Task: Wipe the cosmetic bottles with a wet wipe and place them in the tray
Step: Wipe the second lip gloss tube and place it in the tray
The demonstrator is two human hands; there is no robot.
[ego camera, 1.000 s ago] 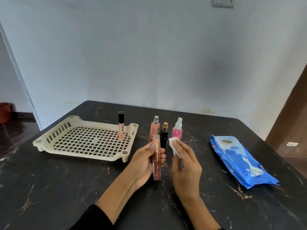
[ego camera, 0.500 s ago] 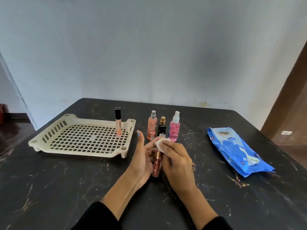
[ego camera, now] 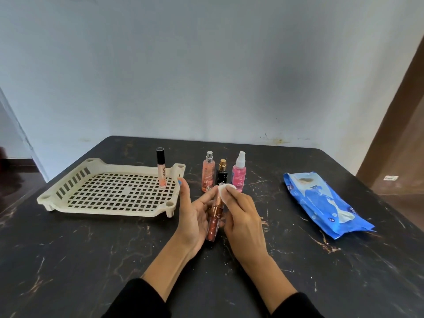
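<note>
My left hand (ego camera: 195, 214) holds a rose-gold lip gloss tube (ego camera: 214, 220) above the table, tilted with its cap away from me. My right hand (ego camera: 244, 216) presses a white wet wipe (ego camera: 226, 188) against the tube's cap end. A cream slotted tray (ego camera: 110, 196) lies to the left, with one lip gloss tube (ego camera: 161, 169) with a black cap standing upright in its far right corner. Just behind my hands stand three bottles: a peach spray bottle (ego camera: 208, 173), a small black bottle (ego camera: 222, 175) with a gold cap, and a pink spray bottle (ego camera: 239, 172).
A blue pack of wet wipes (ego camera: 321, 200) lies on the right side of the dark marbled table (ego camera: 91, 260). A pale wall rises behind the table's far edge, and a brown door frame stands at the right.
My hands have come together: the wipe moved from beside the tube onto its cap end. The camera tilted, so the table sits lower in view.
</note>
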